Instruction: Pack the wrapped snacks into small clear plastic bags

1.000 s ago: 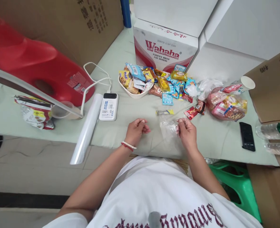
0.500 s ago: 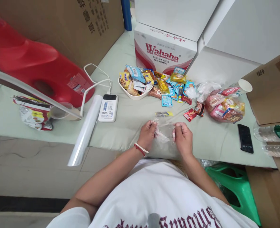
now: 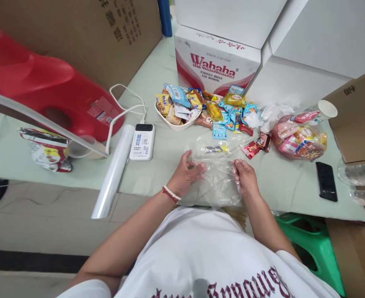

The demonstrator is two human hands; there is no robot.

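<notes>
Left hand [image 3: 184, 174] spread | right hand [image 3: 244, 176] pinching clear plastic [image 3: 218, 180] | carton [image 3: 215, 68]: "Wahaha PURIFIED WATER"

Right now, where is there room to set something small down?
Bare cloth shows between the right hand and the phone, and between the white power bank and the left hand. It's crowded before the Wahaha box, with bowl and loose snacks; clear plastic lies between the hands.

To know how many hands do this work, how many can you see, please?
2: the left hand, open, at the left side of the clear plastic bag; the right hand, pinching its right side. I see no others.
</notes>
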